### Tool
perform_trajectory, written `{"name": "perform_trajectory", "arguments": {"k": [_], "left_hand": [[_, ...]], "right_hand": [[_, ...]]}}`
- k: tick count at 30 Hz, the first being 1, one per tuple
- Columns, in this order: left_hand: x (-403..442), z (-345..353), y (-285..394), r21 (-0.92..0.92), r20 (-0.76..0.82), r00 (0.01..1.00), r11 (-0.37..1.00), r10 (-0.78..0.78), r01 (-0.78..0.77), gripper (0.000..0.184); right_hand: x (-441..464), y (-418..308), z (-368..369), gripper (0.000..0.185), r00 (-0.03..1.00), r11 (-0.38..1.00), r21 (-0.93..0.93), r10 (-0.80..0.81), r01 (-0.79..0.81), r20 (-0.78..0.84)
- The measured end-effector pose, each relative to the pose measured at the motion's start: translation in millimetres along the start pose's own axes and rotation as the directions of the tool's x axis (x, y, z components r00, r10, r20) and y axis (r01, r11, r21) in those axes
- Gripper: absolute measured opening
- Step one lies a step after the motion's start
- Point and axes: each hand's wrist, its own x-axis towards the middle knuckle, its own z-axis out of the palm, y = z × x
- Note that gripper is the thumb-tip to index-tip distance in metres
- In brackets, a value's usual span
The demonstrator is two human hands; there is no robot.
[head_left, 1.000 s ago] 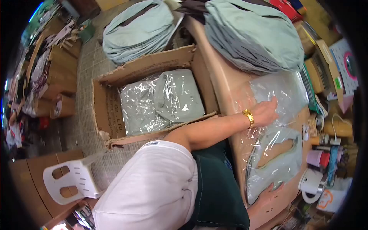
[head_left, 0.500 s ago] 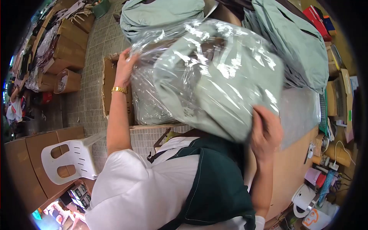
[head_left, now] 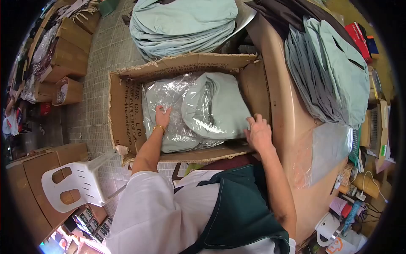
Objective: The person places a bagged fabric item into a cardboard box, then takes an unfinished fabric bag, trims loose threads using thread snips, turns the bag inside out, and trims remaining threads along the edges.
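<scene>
Now that the bagged garment (head_left: pixel 226 112) has come down into the carton (head_left: pixel 256 86), its placement looks nearly done, though whether left hand (head_left: pixel 162 117) or right hand (head_left: pixel 259 133) keeps a closed grip, I cannot tell.

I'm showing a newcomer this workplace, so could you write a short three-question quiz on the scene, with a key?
1. Which wrist wears the gold band?
2. True or false: the cardboard box stands open at the top.
3. The right hand is nearest to: (a) the white chair; (b) a plastic-wrapped piece; (c) the white kettle.

Key: 1: the left; 2: true; 3: b.
</scene>
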Motion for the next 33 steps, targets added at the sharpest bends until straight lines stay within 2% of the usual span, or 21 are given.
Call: {"name": "perform_trajectory", "arguments": {"k": [6, 8, 9, 10, 11, 12, 13, 14, 15, 16, 17, 19, 23, 25, 27, 28, 29, 30, 31, 32, 33], "left_hand": [[-13.8, -9.6, 16.5, 0.122, 0.119, 0.991, 0.992, -0.060, 0.045, 0.072], [-30.9, -22.9, 57.8, 0.309, -0.282, 0.959, 0.945, -0.013, 0.104, 0.077], [-34.5, -30.0, 67.7, 0.307, -0.278, 0.961, 0.946, -0.012, 0.101, 0.077], [-35.1, -37.8, 75.7, 0.426, -0.313, 0.918, 0.900, 0.243, -0.093, 0.080], [-34.6, -43.0, 85.3, 0.543, -0.314, 0.814, 0.796, 0.488, -0.268, 0.083], [-38.6, -44.0, 99.2, 0.540, -0.310, 0.810, 0.793, 0.498, -0.281, 0.083], [-46.6, -41.5, 113.6, 0.597, -0.036, 0.811, 0.663, 0.584, -0.452, 0.086], [-53.2, -38.1, 121.1, 0.591, 0.244, 0.746, 0.514, 0.620, -0.621, 0.089], [-55.8, -32.3, 111.4, 0.580, 0.254, 0.732, 0.506, 0.632, -0.638, 0.089], [-56.3, -26.1, 89.5, 0.620, 0.410, 0.812, 0.526, 0.416, -0.582, 0.089], [-55.6, -20.9, 71.2, 0.666, 0.530, 0.830, 0.520, 0.175, -0.535, 0.090], [-47.3, -19.3, 48.4, 0.794, 0.539, 0.835, 0.400, -0.114, -0.458, 0.095], [-29.4, -6.4, 28.9, 0.825, 0.531, 0.824, 0.339, -0.195, -0.452, 0.093], [-20.1, -7.1, 33.3, 0.760, 0.609, 0.770, 0.417, -0.190, -0.498, 0.088], [-8.8, -16.2, 37.8, 0.708, 0.648, 0.747, 0.475, -0.145, -0.522, 0.077], [-6.3, -27.9, 53.8, 0.704, 0.617, 0.779, 0.517, -0.109, -0.486, 0.074], [-7.5, -37.7, 67.4, 0.697, 0.582, 0.809, 0.558, -0.075, -0.450, 0.070], [-10.7, -43.4, 75.8, 0.697, 0.591, 0.803, 0.553, -0.082, -0.457, 0.070], [-12.6, -47.7, 84.1, 0.726, 0.479, 0.878, 0.555, 0.016, -0.406, 0.067], [-15.2, -51.2, 91.3, 0.747, 0.352, 0.929, 0.565, 0.113, -0.351, 0.063], [-20.1, -50.3, 102.6, 0.748, 0.354, 0.928, 0.561, 0.114, -0.355, 0.063]], "right_hand": [[-17.9, -13.0, 6.2, 0.038, 0.990, 0.996, 0.081, -0.050, 0.039, 0.134], [-23.7, -16.3, 4.1, 0.038, 0.975, 0.992, 0.118, -0.070, 0.046, 0.210], [-27.7, -18.3, 1.7, 0.038, 0.976, 0.992, 0.116, -0.065, 0.041, 0.209], [-31.3, -20.5, -0.2, 0.038, 0.973, 0.989, 0.137, -0.083, 0.054, 0.216], [-33.1, -22.7, -2.3, 0.038, 0.971, 0.985, 0.159, -0.098, 0.064, 0.217], [-34.5, -25.0, -4.2, 0.039, 0.969, 0.982, 0.173, -0.114, 0.077, 0.217], [-35.5, -27.6, -6.6, 0.039, 0.973, 0.983, 0.173, -0.102, 0.066, 0.209], [-36.6, -30.4, -9.4, 0.039, 0.969, 0.974, 0.196, -0.148, 0.109, 0.197], [-39.3, -32.6, -13.7, 0.039, 0.964, 0.965, 0.217, -0.190, 0.148, 0.185], [-43.1, -35.3, -22.8, 0.042, 0.954, 0.956, 0.210, -0.245, 0.207, 0.175], [-51.6, -35.2, -31.8, 0.042, 0.963, 0.962, 0.207, -0.214, 0.179, 0.162], [-65.7, -33.1, -52.1, 0.045, 0.907, 0.823, 0.493, -0.397, 0.282, 0.144], [-117.4, -17.5, -107.6, 0.040, 0.892, 0.562, 0.791, -0.450, 0.240, 0.049], [-148.2, 3.2, -137.2, 0.039, 0.918, 0.484, 0.866, -0.388, 0.125, 0.084], [-190.8, 44.8, -146.7, 0.037, 0.965, 0.469, 0.872, -0.262, 0.138, -0.011], [-223.4, 63.3, -136.3, 0.036, 0.993, 0.386, 0.918, 0.024, 0.094, -0.111], [-252.7, 83.4, -123.4, 0.035, 0.933, 0.291, 0.954, 0.316, 0.078, -0.172], [-269.3, 106.6, -117.5, 0.033, 0.821, 0.402, 0.914, 0.539, -0.054, -0.189], [-285.3, 133.1, -110.4, 0.032, 0.655, 0.469, 0.859, 0.718, -0.206, -0.236], [-305.4, 169.9, -93.2, 0.034, 0.576, 0.562, 0.771, 0.751, -0.300, -0.323], [-321.8, 206.5, -73.8, 0.036, 0.500, 0.630, 0.668, 0.758, -0.395, -0.419]]}}
